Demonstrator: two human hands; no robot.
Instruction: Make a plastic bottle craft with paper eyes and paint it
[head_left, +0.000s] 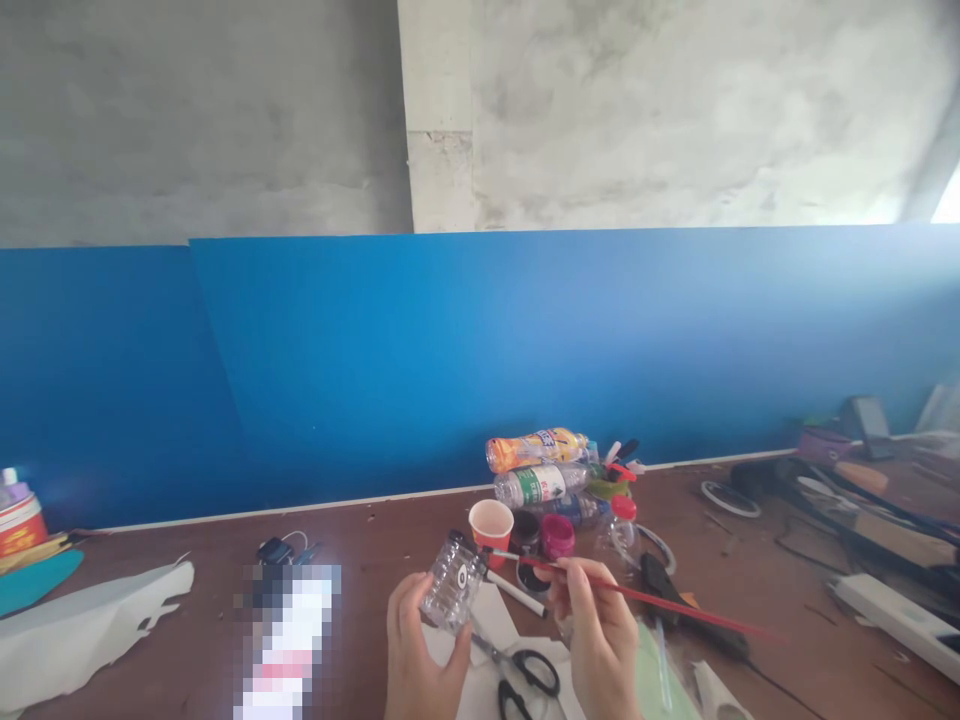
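Note:
My left hand [427,645] is closed round a clear plastic bottle piece [452,585], tilted, with dark paint along its upper edge and a small black-and-white mark on its side. In my right hand [596,625] is a thin paintbrush [660,600] with a red handle. Its bristle tip points left, close to the bottle piece's upper right; whether they touch I cannot tell. Behind them stand a paper cup [491,525], a pink paint jar [557,537] and a dark jar [525,530]. Below lie black-handled scissors [529,680] on white paper [480,690].
Several plastic bottles [540,485] lie stacked by the blue partition [450,350]. A red-capped bottle [621,525] and a black glue gun [682,605] are at right. A white power strip [900,625] lies far right, torn white sheet [90,630] far left.

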